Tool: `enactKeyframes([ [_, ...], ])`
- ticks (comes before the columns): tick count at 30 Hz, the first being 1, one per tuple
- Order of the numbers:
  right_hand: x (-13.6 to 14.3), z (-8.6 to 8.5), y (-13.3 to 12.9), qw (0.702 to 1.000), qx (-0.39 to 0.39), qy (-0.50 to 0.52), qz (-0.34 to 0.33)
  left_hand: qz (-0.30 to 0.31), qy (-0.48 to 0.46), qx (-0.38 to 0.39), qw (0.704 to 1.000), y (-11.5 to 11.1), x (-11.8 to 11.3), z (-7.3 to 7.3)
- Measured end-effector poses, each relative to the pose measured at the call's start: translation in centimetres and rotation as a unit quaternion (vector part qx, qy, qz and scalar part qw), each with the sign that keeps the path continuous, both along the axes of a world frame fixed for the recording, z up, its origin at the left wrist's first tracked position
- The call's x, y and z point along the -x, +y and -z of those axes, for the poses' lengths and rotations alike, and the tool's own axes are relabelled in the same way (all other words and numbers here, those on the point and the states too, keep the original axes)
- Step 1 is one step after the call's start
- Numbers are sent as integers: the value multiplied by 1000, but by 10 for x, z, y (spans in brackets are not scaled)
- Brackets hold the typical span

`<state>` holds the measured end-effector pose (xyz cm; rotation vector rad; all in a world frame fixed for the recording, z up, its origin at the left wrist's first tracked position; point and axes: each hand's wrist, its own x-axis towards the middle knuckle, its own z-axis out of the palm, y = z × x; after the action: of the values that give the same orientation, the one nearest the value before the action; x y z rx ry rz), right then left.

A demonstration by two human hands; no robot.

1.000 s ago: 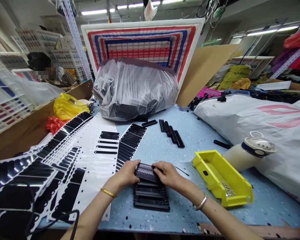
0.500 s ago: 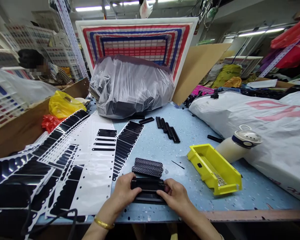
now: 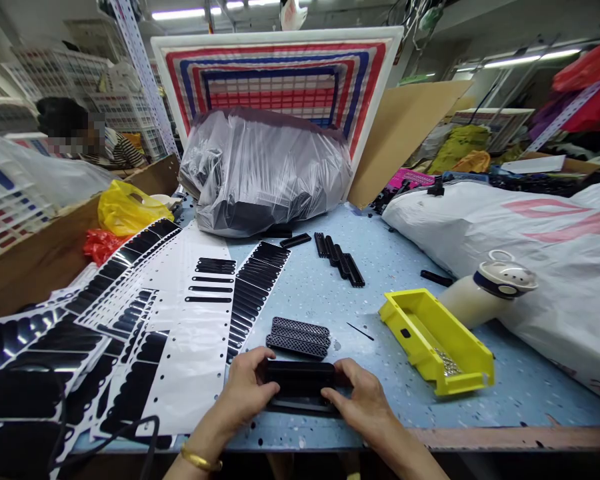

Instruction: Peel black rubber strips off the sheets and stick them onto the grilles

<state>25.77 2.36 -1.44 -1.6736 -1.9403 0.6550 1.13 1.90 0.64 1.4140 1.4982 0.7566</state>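
A black rectangular plastic piece (image 3: 303, 387) is held between both hands near the front edge of the blue speckled table. My left hand (image 3: 250, 387) grips its left end with thumb and fingers, a gold bracelet on the wrist. Its right end is in my right hand (image 3: 357, 393), thumb in front and fingers behind. Just beyond the piece lie black textured strips (image 3: 299, 335) side by side. A thin dark rod (image 3: 361, 331) rests to their right.
Right of the hands is a yellow bin (image 3: 440, 340) with small metal parts, beside a bottle (image 3: 490, 290). Sheets of black strips (image 3: 257, 293) cover the left. Behind are black pieces (image 3: 339, 260) and a plastic-wrapped bundle (image 3: 265, 173). A person (image 3: 95, 137) is at far left.
The black piece has tilted so that its dark inner face shows more. Both hands still hold its ends. The view has shifted slightly.
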Motion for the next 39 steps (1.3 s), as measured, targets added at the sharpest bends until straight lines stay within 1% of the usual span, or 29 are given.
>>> enactKeyframes([
  [2, -3, -3, -2, 999, -19, -8, -34, 6, -103, 38, 994, 3, 3, -2],
  [3, -4, -4, -3, 998, -27, -18, -54, 9, -138, 52, 989, 3, 4, -2],
  [4, -5, -4, -5, 996, -32, -33, -71, 12, -153, 64, 986, 4, 4, -1],
  [5, -5, -5, -7, 995, -36, -49, -81, 13, -144, 67, 987, 4, 4, 0],
  [6, -4, -5, -8, 993, -37, -65, -87, 14, -112, 57, 992, 4, 4, 1],
  [8, -2, -5, -6, 991, -21, -97, -91, 18, -2, -4, 1000, 5, 2, 4],
  [10, 3, -5, 0, 988, 7, -120, -94, 19, 113, -78, 990, 8, 0, 5],
  [11, 5, -5, 4, 987, 20, -129, -93, 19, 152, -96, 983, 10, -1, 6],
  [12, 6, -6, 8, 986, 29, -134, -90, 18, 174, -95, 980, 12, -2, 6],
  [15, 6, -8, 18, 989, 26, -128, -75, 13, 175, -65, 982, 16, -2, 9],
  [17, 1, -8, 18, 990, 22, -119, -70, 13, 164, -69, 984, 13, 2, 11],
  [20, -13, -10, 5, 994, 27, -90, -48, 5, 185, -98, 978, -2, 11, 13],
  [22, -20, -10, -7, 997, 41, -55, -36, 33, 205, -100, 973, -15, 16, 12],
  [25, -20, -11, -22, 995, 77, -35, -53, 98, 218, -73, 968, -29, 18, 9],
  [27, -16, -10, -26, 992, 83, -56, -70, 113, 226, -59, 966, -32, 17, 7],
  [30, -11, -6, -26, 992, 50, -76, -84, 107, 227, -66, 966, -31, 15, 9],
  [33, -12, -5, -27, 994, 28, -62, -90, 87, 235, -75, 965, -32, 13, 13],
  [36, -13, -9, -29, 991, 54, -56, -106, 96, 242, -73, 963, -36, 12, 14],
  [39, -11, -12, -28, 987, 87, -75, -109, 113, 248, -61, 960, -38, 10, 11],
])
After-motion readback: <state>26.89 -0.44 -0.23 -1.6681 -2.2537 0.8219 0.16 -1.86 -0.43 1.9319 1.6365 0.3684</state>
